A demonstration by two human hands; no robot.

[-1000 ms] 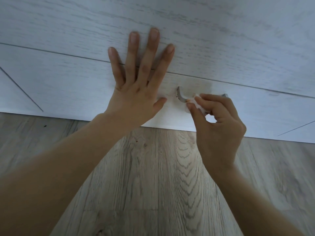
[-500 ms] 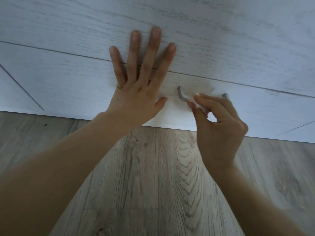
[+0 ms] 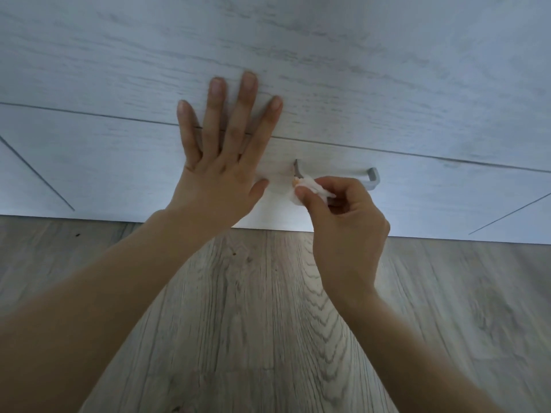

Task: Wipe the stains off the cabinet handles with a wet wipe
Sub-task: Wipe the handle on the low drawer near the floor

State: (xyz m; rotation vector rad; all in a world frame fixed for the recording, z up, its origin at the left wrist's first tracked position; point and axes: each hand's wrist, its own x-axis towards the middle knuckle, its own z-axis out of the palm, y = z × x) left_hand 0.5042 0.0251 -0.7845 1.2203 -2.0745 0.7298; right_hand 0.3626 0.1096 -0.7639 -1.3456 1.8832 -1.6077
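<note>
On cabinet front (image 3: 387,93), left hand (image 3: 220,177) flat, right hand (image 3: 343,216) covering handle (image 3: 372,177)

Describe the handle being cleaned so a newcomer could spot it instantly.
Find the pale wood-grain cabinet above the floor. On its lowest drawer front, right of the flat left hand, sits the handle: a grey metal bar, the only hardware showing, with the right hand pinching a white wipe on it.

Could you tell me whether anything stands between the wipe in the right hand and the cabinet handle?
Nothing visible does: the right hand pinches the wet wipe directly against the handle, near its left end.
</note>
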